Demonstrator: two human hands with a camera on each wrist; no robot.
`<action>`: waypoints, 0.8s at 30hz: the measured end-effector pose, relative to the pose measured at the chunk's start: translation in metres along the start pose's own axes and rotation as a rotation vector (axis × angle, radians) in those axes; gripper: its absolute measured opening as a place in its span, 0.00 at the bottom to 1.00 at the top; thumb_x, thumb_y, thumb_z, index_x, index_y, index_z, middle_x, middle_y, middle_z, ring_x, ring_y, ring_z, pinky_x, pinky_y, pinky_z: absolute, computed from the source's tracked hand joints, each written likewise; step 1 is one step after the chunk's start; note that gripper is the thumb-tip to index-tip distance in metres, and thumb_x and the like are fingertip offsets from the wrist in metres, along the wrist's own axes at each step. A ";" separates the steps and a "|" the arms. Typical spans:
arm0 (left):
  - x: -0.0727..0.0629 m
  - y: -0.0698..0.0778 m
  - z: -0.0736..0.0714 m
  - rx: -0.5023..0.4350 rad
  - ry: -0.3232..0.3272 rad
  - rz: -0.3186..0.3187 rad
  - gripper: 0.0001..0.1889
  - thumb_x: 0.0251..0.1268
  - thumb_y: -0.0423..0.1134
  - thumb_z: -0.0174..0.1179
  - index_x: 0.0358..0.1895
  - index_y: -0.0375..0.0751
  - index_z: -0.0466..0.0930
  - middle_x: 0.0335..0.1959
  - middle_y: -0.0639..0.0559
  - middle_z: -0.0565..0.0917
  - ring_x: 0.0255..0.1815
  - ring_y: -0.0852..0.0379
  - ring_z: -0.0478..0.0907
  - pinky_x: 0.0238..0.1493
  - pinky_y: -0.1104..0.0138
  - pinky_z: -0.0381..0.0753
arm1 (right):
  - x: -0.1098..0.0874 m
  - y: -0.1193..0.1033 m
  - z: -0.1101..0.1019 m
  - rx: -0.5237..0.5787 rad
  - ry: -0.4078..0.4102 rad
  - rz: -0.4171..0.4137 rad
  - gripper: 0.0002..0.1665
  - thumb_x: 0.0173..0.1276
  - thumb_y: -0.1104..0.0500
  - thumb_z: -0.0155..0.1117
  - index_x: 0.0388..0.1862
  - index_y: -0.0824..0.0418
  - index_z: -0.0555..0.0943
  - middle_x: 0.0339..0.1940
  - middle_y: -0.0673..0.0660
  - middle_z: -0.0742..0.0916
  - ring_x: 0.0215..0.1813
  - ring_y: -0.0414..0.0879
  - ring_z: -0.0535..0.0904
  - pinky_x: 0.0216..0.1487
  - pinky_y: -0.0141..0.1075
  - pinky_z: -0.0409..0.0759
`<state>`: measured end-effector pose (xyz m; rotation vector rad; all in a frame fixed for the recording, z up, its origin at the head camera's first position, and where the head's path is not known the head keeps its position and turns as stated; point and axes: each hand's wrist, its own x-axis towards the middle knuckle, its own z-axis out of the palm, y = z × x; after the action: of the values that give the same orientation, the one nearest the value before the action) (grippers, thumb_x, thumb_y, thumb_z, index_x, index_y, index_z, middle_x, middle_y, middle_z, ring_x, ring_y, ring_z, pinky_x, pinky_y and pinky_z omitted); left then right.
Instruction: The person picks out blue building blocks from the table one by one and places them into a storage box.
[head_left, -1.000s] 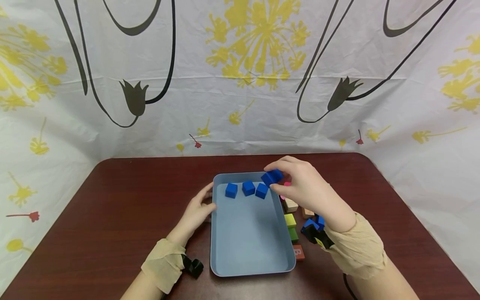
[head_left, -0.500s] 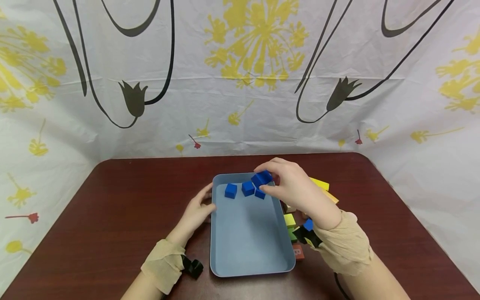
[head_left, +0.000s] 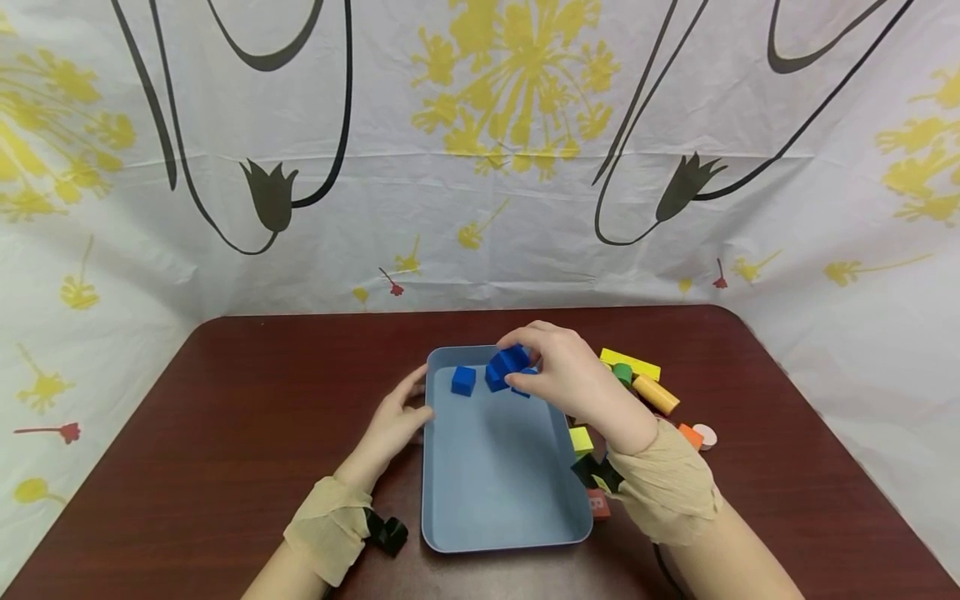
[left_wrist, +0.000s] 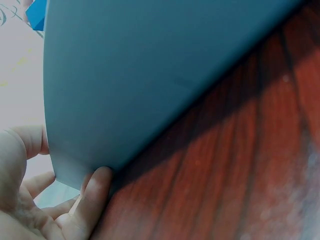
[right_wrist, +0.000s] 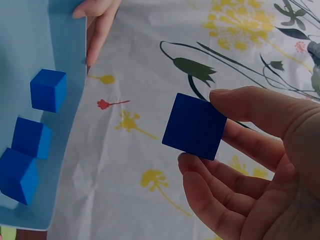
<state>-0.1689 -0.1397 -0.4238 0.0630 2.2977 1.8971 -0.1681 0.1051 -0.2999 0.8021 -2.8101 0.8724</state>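
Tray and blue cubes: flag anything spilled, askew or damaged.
Nothing stands out. Three blue cubes sit inside the tray, turned at slightly different angles, and the right hand holds another cube between its fingers. No spill, crack or break shows.

Person's L hand [head_left: 387,425] and R hand [head_left: 566,373], both bare. Beige L-wrist wrap [head_left: 327,529], fairly smooth, w/ a small blocky black cam [head_left: 390,536] on its inner side. Matching R-wrist wrap [head_left: 663,482], more wrinkled, w/ similar dark cam [head_left: 609,477]; thin black cable [head_left: 664,571] curving out beneath.
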 end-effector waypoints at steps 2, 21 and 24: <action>-0.005 0.010 0.000 0.007 -0.007 -0.002 0.38 0.58 0.27 0.54 0.75 0.44 0.55 0.61 0.36 0.71 0.25 0.51 0.73 0.30 0.58 0.79 | 0.001 0.000 0.002 0.007 -0.003 0.003 0.21 0.56 0.61 0.73 0.50 0.56 0.83 0.36 0.50 0.78 0.33 0.45 0.71 0.26 0.36 0.73; -0.009 0.015 0.000 0.001 -0.002 0.028 0.38 0.56 0.26 0.53 0.74 0.39 0.57 0.61 0.31 0.70 0.27 0.51 0.75 0.27 0.60 0.78 | 0.008 0.006 0.025 0.036 -0.023 0.010 0.20 0.55 0.60 0.74 0.48 0.57 0.83 0.39 0.50 0.81 0.35 0.46 0.73 0.29 0.34 0.75; -0.009 0.016 0.000 0.001 0.003 0.028 0.38 0.56 0.26 0.53 0.74 0.39 0.57 0.60 0.32 0.70 0.27 0.51 0.75 0.27 0.61 0.78 | 0.009 0.008 0.030 0.036 -0.033 0.011 0.20 0.55 0.60 0.75 0.47 0.57 0.83 0.39 0.51 0.81 0.35 0.46 0.74 0.30 0.33 0.76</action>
<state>-0.1607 -0.1377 -0.4074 0.0928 2.3117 1.9102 -0.1780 0.0898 -0.3263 0.8143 -2.8378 0.9221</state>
